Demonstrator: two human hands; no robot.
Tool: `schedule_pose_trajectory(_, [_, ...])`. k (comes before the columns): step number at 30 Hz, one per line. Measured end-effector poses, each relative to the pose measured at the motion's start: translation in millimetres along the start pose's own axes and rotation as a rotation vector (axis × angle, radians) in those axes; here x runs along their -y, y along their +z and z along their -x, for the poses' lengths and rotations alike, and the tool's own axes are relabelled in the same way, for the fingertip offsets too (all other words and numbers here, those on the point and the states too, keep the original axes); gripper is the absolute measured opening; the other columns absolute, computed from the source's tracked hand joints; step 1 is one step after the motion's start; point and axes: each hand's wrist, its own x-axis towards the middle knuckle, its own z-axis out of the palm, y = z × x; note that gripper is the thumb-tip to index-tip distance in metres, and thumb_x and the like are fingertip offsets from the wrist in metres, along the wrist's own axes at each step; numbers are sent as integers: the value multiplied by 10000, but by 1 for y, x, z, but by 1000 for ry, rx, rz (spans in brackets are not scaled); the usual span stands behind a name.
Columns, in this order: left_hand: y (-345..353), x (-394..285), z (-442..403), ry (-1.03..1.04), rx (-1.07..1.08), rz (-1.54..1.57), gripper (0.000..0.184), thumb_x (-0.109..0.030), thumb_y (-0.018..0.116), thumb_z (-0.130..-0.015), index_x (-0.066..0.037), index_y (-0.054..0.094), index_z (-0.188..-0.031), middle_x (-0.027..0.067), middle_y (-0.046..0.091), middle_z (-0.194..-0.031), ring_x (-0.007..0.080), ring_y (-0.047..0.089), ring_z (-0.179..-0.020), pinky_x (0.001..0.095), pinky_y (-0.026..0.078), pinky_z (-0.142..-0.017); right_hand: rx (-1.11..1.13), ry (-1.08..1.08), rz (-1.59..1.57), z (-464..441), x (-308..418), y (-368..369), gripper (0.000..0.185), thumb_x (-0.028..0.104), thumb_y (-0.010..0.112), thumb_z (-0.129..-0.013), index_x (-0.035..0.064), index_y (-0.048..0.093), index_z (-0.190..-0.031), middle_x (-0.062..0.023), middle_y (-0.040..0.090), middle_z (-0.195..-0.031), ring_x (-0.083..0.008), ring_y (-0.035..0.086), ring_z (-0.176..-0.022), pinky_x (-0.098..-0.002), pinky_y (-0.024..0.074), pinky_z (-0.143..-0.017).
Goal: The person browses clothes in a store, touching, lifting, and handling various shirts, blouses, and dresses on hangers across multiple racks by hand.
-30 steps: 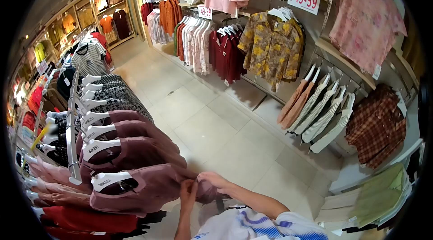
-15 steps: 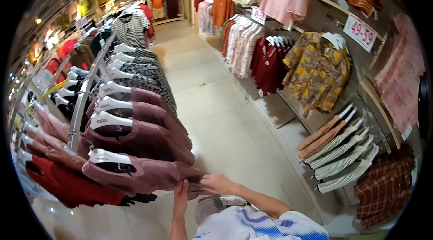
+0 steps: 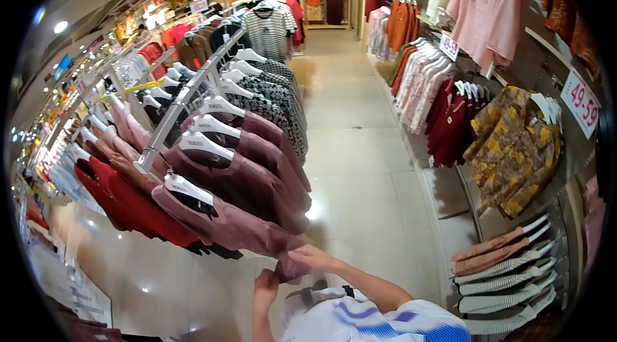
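Observation:
A mauve long-sleeved top (image 3: 238,223) hangs on a white hanger (image 3: 186,189) at the near end of the rack. Its sleeve stretches toward me. My right hand (image 3: 312,257) is closed on this sleeve near the lower end. On the other side, my left hand (image 3: 265,283) is closed at the sleeve's edge, its fingertips partly hidden. More mauve tops (image 3: 238,165) hang just behind, and a red garment (image 3: 125,204) is at the left.
The metal rack (image 3: 186,95) runs away from me, with black-and-white patterned tops (image 3: 276,101) farther along. On the right wall hang a brown-and-yellow floral shirt (image 3: 514,149), striped garments (image 3: 508,284) and a price sign (image 3: 580,103). A tiled aisle (image 3: 353,168) lies between.
The view has swung left and up, so the rack and wall sit farther right and lower in the picture. Both hands stay at the sleeve, and my left hand is slightly lower.

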Motion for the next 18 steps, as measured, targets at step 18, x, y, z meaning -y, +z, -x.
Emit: schedule_pose_trajectory(18, [21,-12,-2,-393,129,2003,236,-289,549,-896,-76,582,-993,95,611,-1068,235,581,-995,371,466,-892,-20,233,-1074,13,-25,-1,356,301,460,-950,18,550,-1147,-83,609,-1130,-213,558,-1068,-362,405,-958])
